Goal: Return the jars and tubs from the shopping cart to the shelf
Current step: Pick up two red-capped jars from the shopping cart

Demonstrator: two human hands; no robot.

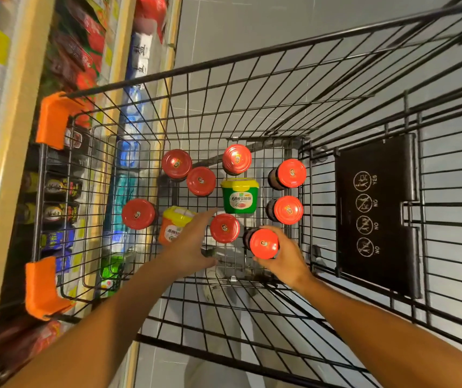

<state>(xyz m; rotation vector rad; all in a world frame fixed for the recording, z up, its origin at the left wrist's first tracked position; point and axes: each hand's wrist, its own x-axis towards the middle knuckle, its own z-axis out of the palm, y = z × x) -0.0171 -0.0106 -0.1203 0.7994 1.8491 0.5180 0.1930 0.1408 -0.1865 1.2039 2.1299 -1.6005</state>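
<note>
Black wire shopping cart (252,88) fills the view, shelf (64,175) along its left side, stocked with jars and packets. Cart floor holds eight red-lidded jars and two tubs, all upright, long axes vertical, lids facing camera.

Right hand (283,260) reaches in; its fingers curl round the nearest jar (263,243), thumb on the near side, so that one is gripped. Jar bottom hidden, can't tell if lifted.

Left hand (189,246) has fingers apart and straight, holding nothing. Orange tub (172,226) sits just left of those fingers, partly behind them, maybe touching. Another red-lidded jar (225,228) sits just right of the left fingertips, between the two hands. Green tub (240,196) lies just beyond the left fingertips, further into the cart.

Judgement: left hand is nearer both the orange tub and the middle jar; next grab there likely needs fingers closing sideways round an upright body. Shelf lies left of both hands, so carry goes up and left.
</note>
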